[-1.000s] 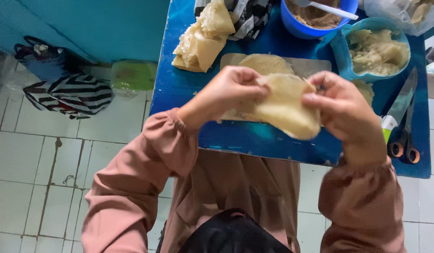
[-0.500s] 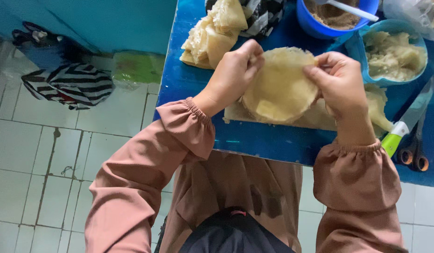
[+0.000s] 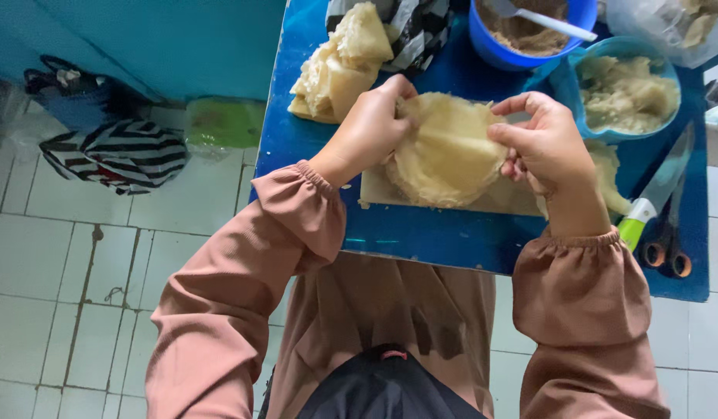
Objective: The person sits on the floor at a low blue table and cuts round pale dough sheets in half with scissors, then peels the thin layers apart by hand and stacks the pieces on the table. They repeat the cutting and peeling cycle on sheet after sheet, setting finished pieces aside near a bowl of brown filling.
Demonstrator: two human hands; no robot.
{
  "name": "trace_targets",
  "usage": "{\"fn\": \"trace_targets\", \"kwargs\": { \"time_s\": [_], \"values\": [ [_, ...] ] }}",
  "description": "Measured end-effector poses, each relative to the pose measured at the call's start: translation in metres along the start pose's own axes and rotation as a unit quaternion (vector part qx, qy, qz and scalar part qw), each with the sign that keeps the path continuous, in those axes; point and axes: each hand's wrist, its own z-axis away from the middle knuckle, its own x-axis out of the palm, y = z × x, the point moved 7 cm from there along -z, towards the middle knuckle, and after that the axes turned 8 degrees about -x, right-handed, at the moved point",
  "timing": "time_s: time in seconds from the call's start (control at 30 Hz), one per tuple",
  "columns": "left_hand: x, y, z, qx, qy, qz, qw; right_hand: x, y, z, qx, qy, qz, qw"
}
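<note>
A round, thin, pale yellow wrapper sheet [image 3: 448,151] is held over a small board [image 3: 374,190] on the blue table [image 3: 452,237]. My left hand [image 3: 370,128] pinches its left edge. My right hand [image 3: 545,143] grips its right edge between thumb and fingers. Both arms wear pink sleeves with gathered cuffs. The sheet is lifted and spread between the two hands, a little above more pale sheets lying on the board.
A pile of folded wrappers [image 3: 339,66] lies at the far left of the table. A blue bowl with brown filling and a spoon [image 3: 529,27], a teal bowl of pale dough [image 3: 626,93], a green-handled knife [image 3: 653,198] and scissors [image 3: 669,240] stand to the right. Striped bags [image 3: 118,151] sit on the tiled floor.
The sheet has gone from hanging folded between my hands to being spread wider and flatter. Both hands have moved a little farther over the board.
</note>
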Motion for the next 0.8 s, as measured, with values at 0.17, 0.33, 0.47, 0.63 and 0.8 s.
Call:
{"fn": "trace_targets", "kwargs": {
  "time_s": [0.17,0.33,0.47,0.63,0.8],
  "values": [
    [-0.001,-0.002,0.003,0.011,0.006,-0.017,1.000,0.009,0.000,-0.001,0.001,-0.009,0.038,0.999],
    [0.000,0.020,0.029,0.104,0.111,-0.215,0.965,0.018,-0.015,0.022,-0.108,0.056,0.207,0.971],
    [-0.018,0.062,0.070,0.211,0.213,-0.218,0.929,-0.005,-0.044,0.083,-0.224,0.163,0.395,0.876],
    [0.002,0.072,0.105,0.123,0.123,-0.083,0.981,-0.034,-0.028,0.130,-0.178,0.183,0.486,0.836],
    [0.086,0.061,0.108,0.090,-0.039,0.147,0.984,-0.046,-0.024,0.140,-0.229,0.244,0.437,0.835]
  ]
}}
